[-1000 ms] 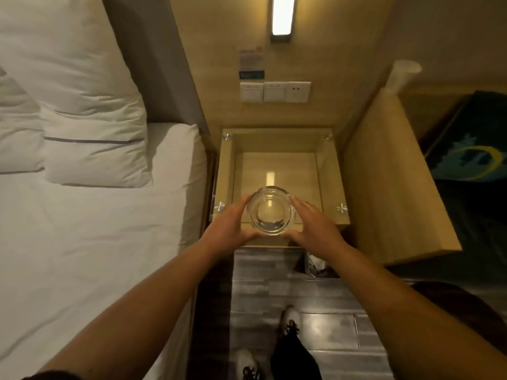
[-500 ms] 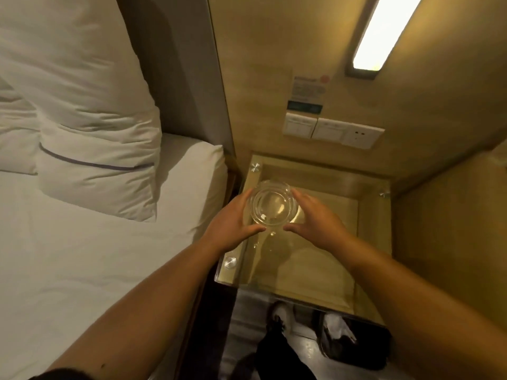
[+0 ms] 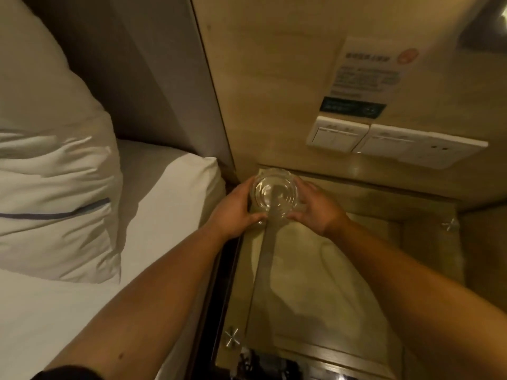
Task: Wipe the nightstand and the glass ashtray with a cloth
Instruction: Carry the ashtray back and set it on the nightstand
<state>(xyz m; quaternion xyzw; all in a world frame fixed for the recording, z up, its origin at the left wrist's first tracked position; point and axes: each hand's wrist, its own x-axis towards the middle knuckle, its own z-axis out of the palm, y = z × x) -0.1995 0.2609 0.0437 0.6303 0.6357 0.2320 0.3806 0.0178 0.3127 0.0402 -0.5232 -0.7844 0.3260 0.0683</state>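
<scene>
A round clear glass ashtray is at the far left corner of the glass-topped nightstand, close to the wall. My left hand grips its left side and my right hand grips its right side. Whether the ashtray rests on the glass or hangs just above it I cannot tell. No cloth is in view.
A white bed with pillows lies to the left, right beside the nightstand. On the wooden wall behind are light switches, a socket panel and a notice. Metal studs fix the glass top's corners.
Both hands have carried the ashtray from the nightstand's front edge to its far left corner. The view has closed in and tilted toward the wall.
</scene>
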